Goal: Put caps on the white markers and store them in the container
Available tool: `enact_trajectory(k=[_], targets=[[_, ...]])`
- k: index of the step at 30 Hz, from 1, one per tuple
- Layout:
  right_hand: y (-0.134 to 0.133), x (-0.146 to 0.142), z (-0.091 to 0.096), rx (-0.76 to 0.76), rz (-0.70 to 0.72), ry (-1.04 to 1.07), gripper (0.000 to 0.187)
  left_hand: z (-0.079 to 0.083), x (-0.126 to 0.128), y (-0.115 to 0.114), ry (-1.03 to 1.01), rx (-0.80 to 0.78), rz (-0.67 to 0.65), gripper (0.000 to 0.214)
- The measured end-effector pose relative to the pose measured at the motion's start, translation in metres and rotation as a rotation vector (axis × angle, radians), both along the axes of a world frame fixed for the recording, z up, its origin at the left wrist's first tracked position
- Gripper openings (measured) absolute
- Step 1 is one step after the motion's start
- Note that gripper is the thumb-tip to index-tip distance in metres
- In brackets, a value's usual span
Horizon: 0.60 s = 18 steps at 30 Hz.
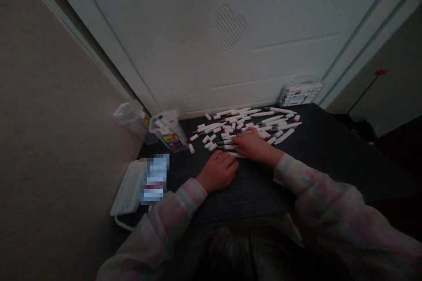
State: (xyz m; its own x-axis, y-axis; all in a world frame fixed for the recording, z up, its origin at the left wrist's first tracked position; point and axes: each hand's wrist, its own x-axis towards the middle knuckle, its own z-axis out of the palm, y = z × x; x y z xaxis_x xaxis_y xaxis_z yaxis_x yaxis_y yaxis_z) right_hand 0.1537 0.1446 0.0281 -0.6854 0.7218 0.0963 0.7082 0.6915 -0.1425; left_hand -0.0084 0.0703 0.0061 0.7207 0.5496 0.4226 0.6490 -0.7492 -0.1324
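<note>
White markers (263, 114) and loose caps (191, 148) mostly strewn toward surface's (332, 153) far edge; several uncapped. Clear container (180, 128) by far-left corner holds a couple (green-ended). Right hand (251, 144) over markers, left hand (219, 170) nearer front edge; fingers bent, grip hidden, can't tell.

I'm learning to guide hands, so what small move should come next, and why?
Probably, the left hand should pick up the nearest green-ended marker cap: it lies loose just beyond that hand, and several white markers show dark, uncapped ends.
</note>
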Motion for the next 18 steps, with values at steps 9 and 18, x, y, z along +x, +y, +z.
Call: enact_trajectory(k=[9, 18], targets=[[0.012, -0.002, 0.025, -0.076, 0.128, -0.024, 0.016, 0.002, 0.008, -0.008, -0.231, -0.011, -0.103, 0.024], [0.008, 0.029, 0.111, -0.472, 0.118, 0.693, 0.012, 0.002, 0.010, 0.006, -0.337, -0.073, 0.070, 0.028]])
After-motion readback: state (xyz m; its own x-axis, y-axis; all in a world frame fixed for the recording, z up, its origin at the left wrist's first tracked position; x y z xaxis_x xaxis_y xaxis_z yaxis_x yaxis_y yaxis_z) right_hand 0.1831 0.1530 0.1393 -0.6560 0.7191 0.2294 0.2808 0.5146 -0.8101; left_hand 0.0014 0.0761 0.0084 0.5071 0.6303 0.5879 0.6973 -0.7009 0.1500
